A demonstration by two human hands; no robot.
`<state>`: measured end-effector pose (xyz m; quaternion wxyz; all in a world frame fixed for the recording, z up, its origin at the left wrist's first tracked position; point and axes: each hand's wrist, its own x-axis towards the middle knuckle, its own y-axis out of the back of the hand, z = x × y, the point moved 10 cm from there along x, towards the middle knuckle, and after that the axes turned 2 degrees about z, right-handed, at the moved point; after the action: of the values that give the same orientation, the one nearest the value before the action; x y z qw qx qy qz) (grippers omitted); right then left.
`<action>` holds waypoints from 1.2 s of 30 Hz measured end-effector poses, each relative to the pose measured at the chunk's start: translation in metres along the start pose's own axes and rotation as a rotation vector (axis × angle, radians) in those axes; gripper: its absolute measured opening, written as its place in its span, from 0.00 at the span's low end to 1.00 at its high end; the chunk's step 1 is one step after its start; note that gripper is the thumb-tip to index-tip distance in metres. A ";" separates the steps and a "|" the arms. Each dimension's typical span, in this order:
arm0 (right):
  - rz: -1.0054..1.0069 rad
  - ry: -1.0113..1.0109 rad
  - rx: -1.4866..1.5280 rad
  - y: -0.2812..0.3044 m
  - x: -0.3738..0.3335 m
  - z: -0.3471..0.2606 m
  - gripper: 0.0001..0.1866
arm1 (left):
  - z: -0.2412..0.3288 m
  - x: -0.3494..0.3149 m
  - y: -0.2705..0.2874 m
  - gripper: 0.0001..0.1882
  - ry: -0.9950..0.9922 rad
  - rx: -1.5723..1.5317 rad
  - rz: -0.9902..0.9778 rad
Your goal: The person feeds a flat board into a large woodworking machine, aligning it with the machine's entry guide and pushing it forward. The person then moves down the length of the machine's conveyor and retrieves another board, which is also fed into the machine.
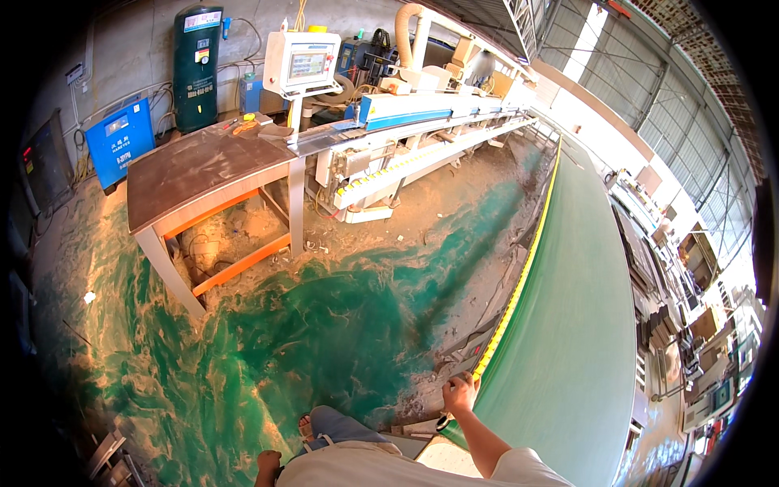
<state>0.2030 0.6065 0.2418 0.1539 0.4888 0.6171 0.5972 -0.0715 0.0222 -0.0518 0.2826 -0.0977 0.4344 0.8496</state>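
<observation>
My right hand (460,393) is at the near end of a long yellow strip (517,290) with fine marks. Its fingers are curled over the strip's edge, and a dark watch-like band circles the wrist. The strip runs along the left side of a wide green conveyor belt (560,325), away into the distance. Low at the bottom edge hangs my left hand (268,461), beside my body and away from the machines. It is partly cut off, and its fingers are too small to make out.
To the left stands a brown-topped table (207,170) with orange rails. Behind it are a long edge-working machine (422,114), a white control panel (302,63), a blue cabinet (120,138) and a dark air tank (197,73). Dust covers the green floor (324,316). Stacked boards (661,325) lie right.
</observation>
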 end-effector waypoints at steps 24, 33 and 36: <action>-0.005 -0.009 0.010 0.000 0.000 0.002 0.09 | 0.027 0.001 -0.010 0.10 -0.444 0.365 0.030; -0.004 0.007 0.019 -0.003 0.003 -0.005 0.10 | -0.007 0.009 -0.004 0.14 -0.028 0.024 -0.024; 0.006 -0.014 -0.010 0.002 -0.004 0.006 0.10 | 0.001 -0.003 0.002 0.14 0.221 -0.133 -0.012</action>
<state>0.2101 0.6065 0.2407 0.1591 0.4940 0.6115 0.5973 -0.0702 0.0206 -0.0487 0.2309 -0.2117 0.4048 0.8590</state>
